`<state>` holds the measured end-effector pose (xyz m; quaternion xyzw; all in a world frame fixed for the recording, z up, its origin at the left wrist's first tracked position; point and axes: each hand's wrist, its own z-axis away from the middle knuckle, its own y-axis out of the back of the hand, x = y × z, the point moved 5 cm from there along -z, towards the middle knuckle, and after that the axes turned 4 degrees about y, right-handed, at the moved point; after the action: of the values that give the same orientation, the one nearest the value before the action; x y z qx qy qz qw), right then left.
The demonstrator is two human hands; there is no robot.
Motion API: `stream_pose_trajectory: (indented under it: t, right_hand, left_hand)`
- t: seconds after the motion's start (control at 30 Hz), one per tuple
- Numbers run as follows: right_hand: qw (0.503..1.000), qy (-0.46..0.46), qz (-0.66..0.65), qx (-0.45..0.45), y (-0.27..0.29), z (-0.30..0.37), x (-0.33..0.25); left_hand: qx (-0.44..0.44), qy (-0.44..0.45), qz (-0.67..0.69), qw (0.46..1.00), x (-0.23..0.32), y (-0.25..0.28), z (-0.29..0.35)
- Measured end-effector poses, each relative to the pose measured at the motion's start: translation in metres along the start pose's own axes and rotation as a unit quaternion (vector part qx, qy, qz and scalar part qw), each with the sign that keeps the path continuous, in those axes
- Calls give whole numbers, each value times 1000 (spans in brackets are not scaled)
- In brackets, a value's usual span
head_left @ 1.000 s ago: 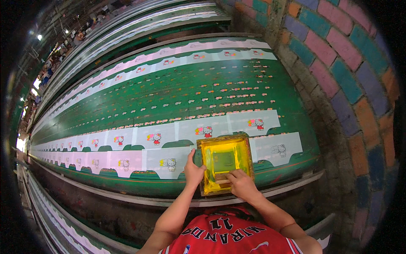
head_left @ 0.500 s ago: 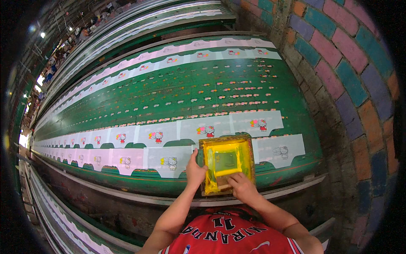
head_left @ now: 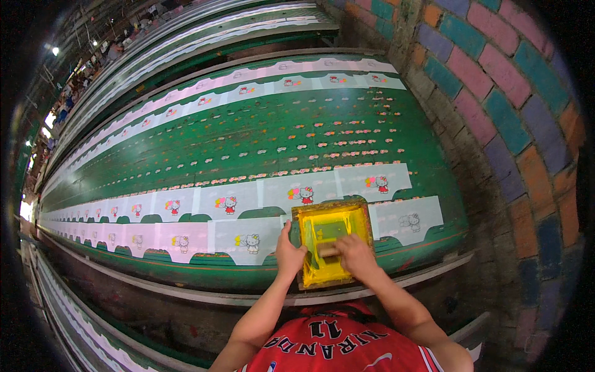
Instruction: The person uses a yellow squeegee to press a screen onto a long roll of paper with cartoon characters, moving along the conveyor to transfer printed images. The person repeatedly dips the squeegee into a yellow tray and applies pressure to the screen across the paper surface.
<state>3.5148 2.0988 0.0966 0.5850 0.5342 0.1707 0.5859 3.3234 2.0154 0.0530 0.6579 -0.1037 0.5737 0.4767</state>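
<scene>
A wooden screen-printing frame (head_left: 367,248), smeared with yellow ink, lies over the near row of fabric pieces. My left hand (head_left: 289,251) grips the frame's left side, the thumb over its edge. Inside the frame, my right hand (head_left: 356,256) is closed on a small squeegee (head_left: 326,249), which rests on the mesh about midway along it. Fingers cover the squeegee's right end. Left of the frame is a pale fabric piece (head_left: 238,234) with a cartoon cat outline and yellow balloons. To the right, another pale piece (head_left: 396,223) bears only a grey outline.
A long green printing table (head_left: 260,124) carries rows of white and pink fabric pieces and scattered small ink marks. A rail (head_left: 204,292) runs along its near edge. On the right stands a multicoloured brick wall (head_left: 520,118). More long tables (head_left: 273,31) lie beyond.
My right hand has pushed the squeegee away from me, from the frame's near end to the middle of the mesh. The left hand and the frame stay in place.
</scene>
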Motion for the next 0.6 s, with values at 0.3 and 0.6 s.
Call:
stream_pose_trajectory:
  t: [0.3,0.6]
  right_hand:
    - [998,27,-49,-12,48,42,-1]
    - [1000,8,-6,-12,135,104,119]
  left_hand:
    - [-15,28,75,997,36,-9,7]
    - [2,-41,84,996,113,-157,32]
